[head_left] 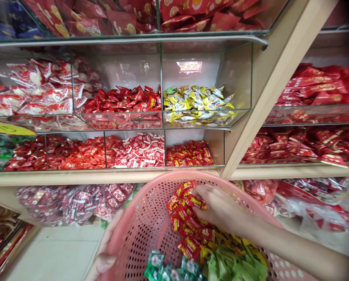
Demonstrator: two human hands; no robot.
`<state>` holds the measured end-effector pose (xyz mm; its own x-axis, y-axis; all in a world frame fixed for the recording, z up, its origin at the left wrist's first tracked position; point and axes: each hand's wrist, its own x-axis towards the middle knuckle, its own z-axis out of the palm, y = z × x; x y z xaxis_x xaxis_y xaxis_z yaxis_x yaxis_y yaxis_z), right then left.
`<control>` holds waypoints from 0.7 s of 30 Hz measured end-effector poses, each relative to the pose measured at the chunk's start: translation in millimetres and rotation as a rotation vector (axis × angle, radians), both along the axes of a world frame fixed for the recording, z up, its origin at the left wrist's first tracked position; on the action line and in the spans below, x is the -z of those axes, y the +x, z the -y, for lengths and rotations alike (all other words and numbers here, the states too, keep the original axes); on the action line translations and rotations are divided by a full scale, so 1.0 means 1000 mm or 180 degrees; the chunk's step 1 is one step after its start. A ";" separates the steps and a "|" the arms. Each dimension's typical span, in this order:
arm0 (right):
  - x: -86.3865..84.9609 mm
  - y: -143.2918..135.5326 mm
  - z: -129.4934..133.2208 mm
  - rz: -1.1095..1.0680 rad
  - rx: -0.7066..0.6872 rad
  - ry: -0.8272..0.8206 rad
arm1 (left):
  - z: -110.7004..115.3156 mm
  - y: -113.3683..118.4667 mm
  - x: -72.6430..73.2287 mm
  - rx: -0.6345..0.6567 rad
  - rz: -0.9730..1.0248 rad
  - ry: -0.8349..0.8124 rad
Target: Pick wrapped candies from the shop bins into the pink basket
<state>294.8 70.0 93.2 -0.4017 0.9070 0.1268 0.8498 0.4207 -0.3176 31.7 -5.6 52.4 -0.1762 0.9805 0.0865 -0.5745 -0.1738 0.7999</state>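
A pink perforated plastic basket point(139, 207) takes up the lower middle of the view. My left hand point(104, 249) grips its left rim, the thumb over the edge and the fingers along the outer wall. Inside it, my right hand point(213, 205) reaches in from the right with curled fingers on red wrapped candies point(183, 214) with yellow print. Part of those candies is hidden under the fingers. Below them in the basket lie dark green wrapped candies point(159, 267), light green packets point(233, 261) and some yellow ones point(205, 253).
Glass-fronted shelf bins stand ahead, holding yellow-and-white candies point(197, 101), red candies point(188, 153) and red-and-white candies point(140, 152). A wooden post point(268, 101) slants at the right. Bagged candies point(83, 203) lie under the shelf, above the tiled floor point(57, 246).
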 end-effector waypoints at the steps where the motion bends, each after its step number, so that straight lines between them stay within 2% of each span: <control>1: 0.004 -0.003 0.004 0.0213 0.0069 0.0006 | 0.000 0.000 0.000 -0.0001 -0.0003 -0.0001; 9: 0.007 -0.029 0.011 0.0982 0.0083 -0.0196 | 0.002 -0.001 0.000 -0.0007 -0.0008 0.0013; 21: 0.015 -0.030 0.011 0.1428 0.0127 0.0035 | 0.003 0.001 -0.003 0.0021 -0.0014 0.0059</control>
<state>264.3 59.2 78.5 -0.3838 0.9224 -0.0422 0.9180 0.3861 0.0903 32.7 -8.6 54.9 -0.1693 0.9799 0.1054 -0.5721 -0.1848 0.7991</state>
